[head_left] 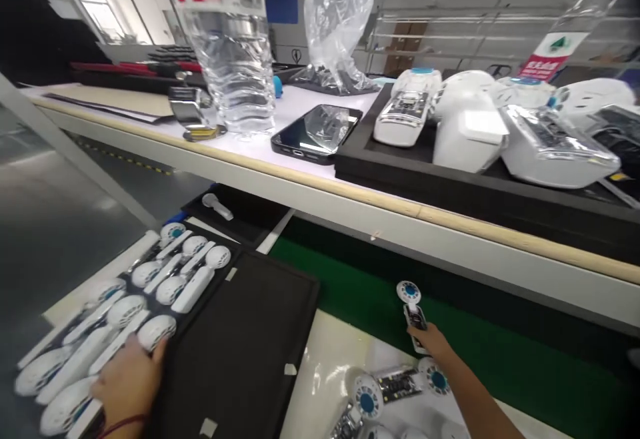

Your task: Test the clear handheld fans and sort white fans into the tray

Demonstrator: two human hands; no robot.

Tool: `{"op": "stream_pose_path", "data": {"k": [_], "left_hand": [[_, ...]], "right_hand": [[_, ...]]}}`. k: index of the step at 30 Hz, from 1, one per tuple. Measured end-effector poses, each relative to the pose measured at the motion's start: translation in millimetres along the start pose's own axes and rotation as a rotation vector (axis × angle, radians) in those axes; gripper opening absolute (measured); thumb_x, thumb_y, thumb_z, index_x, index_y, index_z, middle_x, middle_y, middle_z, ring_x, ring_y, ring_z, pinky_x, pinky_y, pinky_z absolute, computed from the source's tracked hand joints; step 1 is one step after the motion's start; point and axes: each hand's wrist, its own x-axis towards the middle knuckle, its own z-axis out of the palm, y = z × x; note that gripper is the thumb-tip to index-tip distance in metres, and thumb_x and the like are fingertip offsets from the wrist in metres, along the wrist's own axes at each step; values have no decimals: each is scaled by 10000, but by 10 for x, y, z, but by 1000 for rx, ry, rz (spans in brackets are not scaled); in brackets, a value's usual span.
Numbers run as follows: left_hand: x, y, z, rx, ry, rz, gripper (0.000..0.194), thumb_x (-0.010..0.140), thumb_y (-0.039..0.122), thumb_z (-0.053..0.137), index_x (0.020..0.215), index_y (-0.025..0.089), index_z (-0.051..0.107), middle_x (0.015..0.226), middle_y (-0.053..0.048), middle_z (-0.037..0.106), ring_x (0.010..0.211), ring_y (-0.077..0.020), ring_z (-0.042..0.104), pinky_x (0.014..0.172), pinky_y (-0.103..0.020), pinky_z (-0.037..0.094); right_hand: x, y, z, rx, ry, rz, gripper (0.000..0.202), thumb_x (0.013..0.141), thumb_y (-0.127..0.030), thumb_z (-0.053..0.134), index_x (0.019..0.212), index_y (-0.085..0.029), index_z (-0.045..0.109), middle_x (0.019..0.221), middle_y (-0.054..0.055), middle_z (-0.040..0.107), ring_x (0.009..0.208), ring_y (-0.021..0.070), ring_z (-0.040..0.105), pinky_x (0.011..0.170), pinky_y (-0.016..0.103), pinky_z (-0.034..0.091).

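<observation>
My left hand (129, 377), a dark red band at its wrist, is closed around a white handheld fan with a round vented head (157, 332). That fan lies at the near right of rows of similar white fans (170, 289) on a black foam tray (245, 319). The fingertips are partly hidden. My right hand (429, 339) grips the handle of another handheld fan (416, 319) over the green belt, its round blue-centred head pointing away and its handle open on a circuit board. Below it, more opened fans (367, 395) lie on a pale surface.
A shelf edge (360, 202) crosses above both hands. On it stand a water bottle (233, 65), a phone (317, 133), a tape measure (203, 133) and a black tray (390, 172) of white housings. One white part (217, 205) lies on black foam beneath the shelf.
</observation>
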Motion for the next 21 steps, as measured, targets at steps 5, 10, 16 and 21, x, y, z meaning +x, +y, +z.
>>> {"op": "stream_pose_path", "data": {"k": [5, 10, 16, 21], "left_hand": [[-364, 183, 82, 5, 271, 280, 724, 823, 507, 234, 1237, -72, 368, 1266, -315, 344, 1239, -430, 251, 1022, -518, 179], [-1436, 907, 505, -867, -469, 272, 641, 704, 580, 501, 1161, 132, 508, 1205, -176, 525, 1192, -311, 406, 1049, -437, 236], [-2076, 1490, 485, -1220, -1039, -415, 618, 620, 553, 649, 1068, 135, 571, 804, -105, 693, 867, -312, 623, 752, -434, 492], [-2070, 1596, 350, -1189, -1063, -432, 490, 752, 562, 502, 948, 124, 599, 727, -60, 680, 664, -191, 634, 612, -336, 514]], "right_hand": [[-918, -148, 247, 255, -48, -236, 517, 608, -437, 615, 1015, -177, 431, 773, 28, 647, 756, 243, 622, 711, 332, 459], [-2092, -201, 1046, 449, -228, -422, 789, 547, -487, 655, 1216, -183, 369, 986, 81, 627, 850, 242, 601, 727, 331, 474], [-2007, -69, 777, 247, 23, -512, 617, 666, -722, 334, 860, -211, 621, 1037, 93, 596, 1044, 260, 515, 912, 339, 394], [-984, 228, 138, 165, 328, 22, 768, 718, -478, 568, 1302, -71, 282, 1243, 218, 432, 1170, 349, 392, 972, 535, 280]]}}
